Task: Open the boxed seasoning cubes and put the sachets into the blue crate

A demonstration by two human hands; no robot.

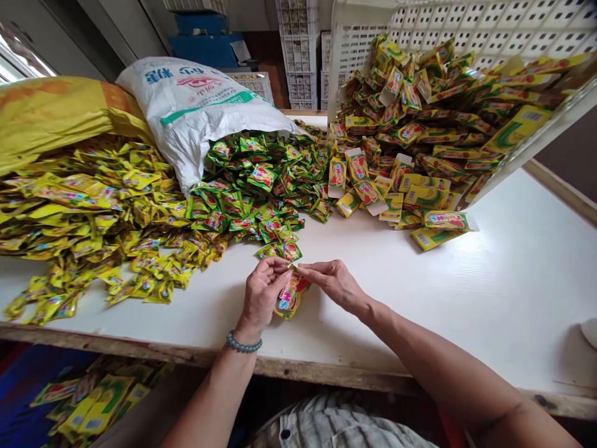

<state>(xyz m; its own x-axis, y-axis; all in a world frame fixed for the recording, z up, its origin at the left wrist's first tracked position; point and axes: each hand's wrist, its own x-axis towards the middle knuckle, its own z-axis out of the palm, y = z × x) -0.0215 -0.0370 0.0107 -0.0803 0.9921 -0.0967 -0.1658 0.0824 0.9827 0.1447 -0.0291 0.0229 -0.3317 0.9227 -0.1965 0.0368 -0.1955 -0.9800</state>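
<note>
Close to the table's front edge, a small yellow printed box (290, 297) is held between both my hands, its end towards the far side. My left hand (265, 287), with a beaded bracelet at the wrist, grips the box's upper left side. My right hand (336, 281) pinches the same end from the right with thumb and fingers. The fingers partly hide that end, so I cannot tell whether its flap is closed. Just beyond the fingertips lie a few small green packets (290, 250), at the tip of a larger heap.
Green packets (261, 177) spill from a white sack (200, 102). Yellow packets (93, 193) spread from a yellow sack (60, 115) at left. A tipped white crate (504, 28) pours out yellow boxes (431, 193) at right. Below the table, a blue crate (28, 398) holds more boxes.
</note>
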